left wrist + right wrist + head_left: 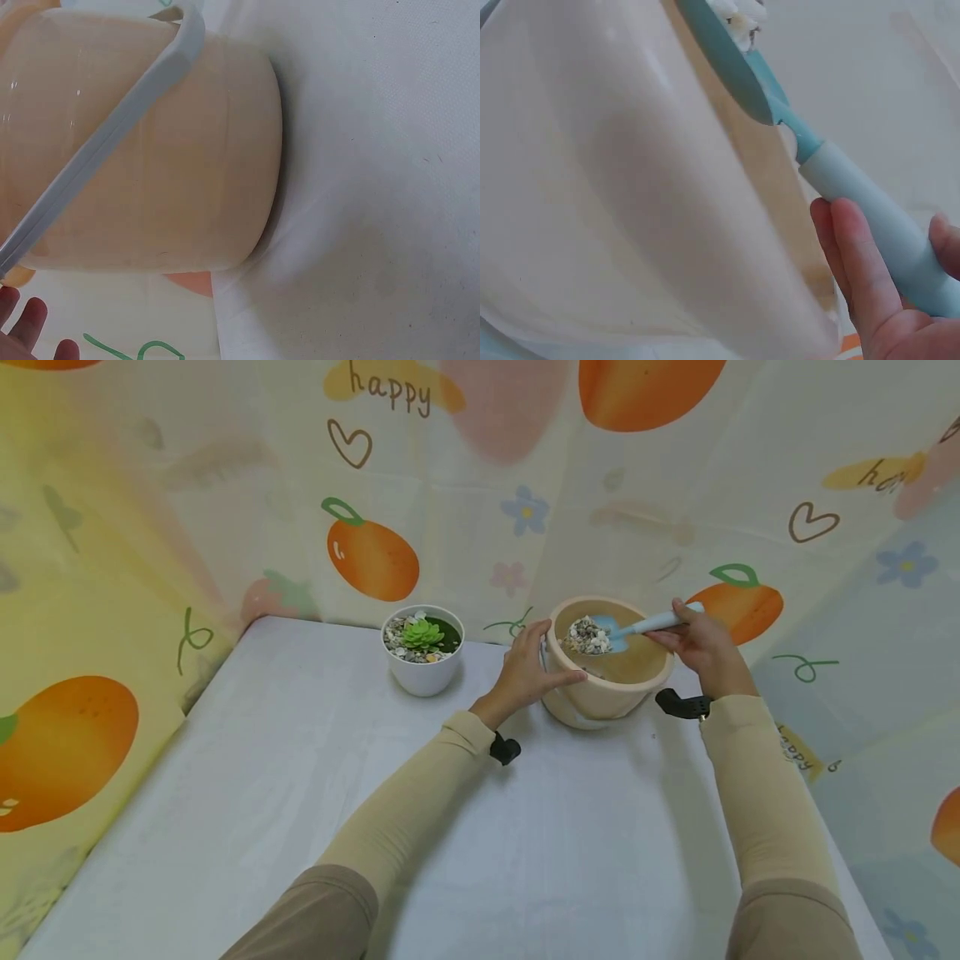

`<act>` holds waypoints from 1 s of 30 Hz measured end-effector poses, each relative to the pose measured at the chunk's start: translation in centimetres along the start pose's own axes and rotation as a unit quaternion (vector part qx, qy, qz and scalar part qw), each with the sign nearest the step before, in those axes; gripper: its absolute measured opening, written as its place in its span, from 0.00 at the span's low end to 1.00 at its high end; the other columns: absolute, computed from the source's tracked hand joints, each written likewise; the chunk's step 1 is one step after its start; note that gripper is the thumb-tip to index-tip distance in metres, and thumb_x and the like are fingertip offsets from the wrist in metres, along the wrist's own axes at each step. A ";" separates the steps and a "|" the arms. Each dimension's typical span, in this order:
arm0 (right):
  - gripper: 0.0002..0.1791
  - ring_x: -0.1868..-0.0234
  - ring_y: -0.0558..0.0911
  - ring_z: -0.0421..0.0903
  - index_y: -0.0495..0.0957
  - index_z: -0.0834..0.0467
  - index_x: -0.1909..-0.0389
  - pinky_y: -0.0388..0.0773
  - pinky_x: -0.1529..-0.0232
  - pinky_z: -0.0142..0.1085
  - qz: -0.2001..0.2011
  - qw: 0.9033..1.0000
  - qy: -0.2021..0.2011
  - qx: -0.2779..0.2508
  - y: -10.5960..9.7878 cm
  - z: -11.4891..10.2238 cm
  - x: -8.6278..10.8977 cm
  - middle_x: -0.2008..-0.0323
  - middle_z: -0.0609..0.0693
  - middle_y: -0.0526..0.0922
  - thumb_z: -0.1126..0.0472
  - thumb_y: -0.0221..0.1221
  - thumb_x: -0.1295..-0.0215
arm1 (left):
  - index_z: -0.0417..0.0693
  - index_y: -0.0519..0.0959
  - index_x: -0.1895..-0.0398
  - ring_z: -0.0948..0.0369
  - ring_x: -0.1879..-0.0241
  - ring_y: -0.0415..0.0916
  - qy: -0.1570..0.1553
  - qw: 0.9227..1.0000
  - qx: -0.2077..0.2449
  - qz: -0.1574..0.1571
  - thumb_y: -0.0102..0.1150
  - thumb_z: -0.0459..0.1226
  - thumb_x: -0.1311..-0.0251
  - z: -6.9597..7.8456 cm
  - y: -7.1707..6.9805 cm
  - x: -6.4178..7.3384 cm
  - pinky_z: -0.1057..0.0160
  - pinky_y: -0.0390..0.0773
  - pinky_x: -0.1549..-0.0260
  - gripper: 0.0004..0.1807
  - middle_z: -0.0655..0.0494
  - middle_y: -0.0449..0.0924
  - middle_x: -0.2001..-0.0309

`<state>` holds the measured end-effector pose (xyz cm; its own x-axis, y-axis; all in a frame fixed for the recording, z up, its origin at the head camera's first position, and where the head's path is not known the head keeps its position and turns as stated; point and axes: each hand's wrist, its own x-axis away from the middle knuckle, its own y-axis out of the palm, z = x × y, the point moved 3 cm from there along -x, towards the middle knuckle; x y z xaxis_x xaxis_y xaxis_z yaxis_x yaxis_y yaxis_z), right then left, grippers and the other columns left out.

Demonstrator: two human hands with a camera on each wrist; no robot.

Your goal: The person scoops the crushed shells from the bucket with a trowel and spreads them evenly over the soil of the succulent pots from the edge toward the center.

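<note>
A beige plastic bucket (611, 695) stands on the white-covered table, and my left hand (525, 668) holds its left side, thumb along the front rim and fingers round the side. Its grey carrying handle (97, 154) hangs down across the outer wall in the left wrist view. My right hand (702, 645) grips the pale blue handle of a small garden trowel (877, 214). The trowel's blade carries a heap of small white and grey stones (587, 635) and overlaps the bucket's opening in the head view, while the right wrist view shows it at rim height.
Left of the bucket stands a white pot (423, 677) with a green succulent (422, 635) set among pebbles, a dark bare patch beside it. A curtain (465, 527) printed with oranges hangs close behind the table (300, 760).
</note>
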<state>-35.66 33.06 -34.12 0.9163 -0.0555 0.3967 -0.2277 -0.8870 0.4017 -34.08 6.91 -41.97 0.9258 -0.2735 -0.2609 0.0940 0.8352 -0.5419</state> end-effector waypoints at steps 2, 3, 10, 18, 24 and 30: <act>0.14 0.69 0.88 0.52 0.69 0.57 0.53 0.84 0.59 0.41 0.007 1.000 -0.010 -0.008 -0.1 -0.1 0.3 0.72 0.58 0.84 0.57 0.59 0.35 | 0.46 0.54 0.25 0.54 0.26 0.54 -0.001 1.000 0.000 0.000 0.73 0.57 0.55 0.0 0.0 0.0 0.42 0.57 0.31 0.57 0.51 0.56 0.26; 0.14 0.69 0.88 0.51 0.70 0.57 0.54 0.85 0.60 0.41 0.010 1.000 -0.017 -0.009 -0.2 -0.1 0.4 0.73 0.57 0.85 0.57 0.59 0.36 | 0.46 0.54 0.25 0.54 0.26 0.54 -0.001 1.000 0.001 0.000 0.74 0.57 0.55 0.0 0.0 0.0 0.42 0.57 0.32 0.57 0.51 0.56 0.26; 0.10 0.70 0.88 0.49 0.75 0.57 0.60 0.84 0.62 0.42 0.041 0.996 -0.074 -0.039 -0.5 0.2 0.6 0.73 0.56 0.84 0.55 0.60 0.35 | 0.46 0.54 0.25 0.54 0.26 0.54 -0.003 1.000 -0.008 0.000 0.73 0.58 0.55 0.1 -0.1 0.0 0.43 0.58 0.32 0.57 0.51 0.56 0.26; 0.09 0.69 0.88 0.50 0.75 0.60 0.61 0.80 0.61 0.46 0.029 0.990 -0.111 -0.080 -0.5 0.8 0.5 0.74 0.56 0.83 0.57 0.58 0.33 | 0.45 0.54 0.25 0.53 0.26 0.53 -0.005 1.000 -0.002 -0.007 0.73 0.57 0.55 -0.1 -0.2 0.1 0.41 0.59 0.32 0.58 0.50 0.55 0.25; 0.10 0.70 0.89 0.52 0.75 0.62 0.62 0.83 0.67 0.45 0.022 0.987 -0.126 -0.097 -0.4 1.4 0.8 0.75 0.58 0.85 0.58 0.58 0.34 | 0.45 0.52 0.24 0.50 0.25 0.51 -0.003 0.999 0.026 -0.021 0.73 0.55 0.53 0.1 -0.3 0.3 0.45 0.60 0.30 0.58 0.48 0.52 0.25; 0.08 0.71 0.88 0.53 0.76 0.63 0.65 0.82 0.68 0.47 0.016 0.981 -0.133 -0.142 -0.5 1.5 0.7 0.77 0.60 0.85 0.61 0.59 0.34 | 0.46 0.51 0.24 0.50 0.25 0.51 -0.003 0.999 0.024 -0.028 0.72 0.54 0.51 0.2 -0.5 0.4 0.47 0.60 0.30 0.57 0.48 0.51 0.24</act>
<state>-34.45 32.80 -35.32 0.9523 -0.2321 0.1983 -0.3053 -0.7215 0.6215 -33.67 6.52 -41.62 0.9205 -0.3178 -0.2272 0.1628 0.8406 -0.5166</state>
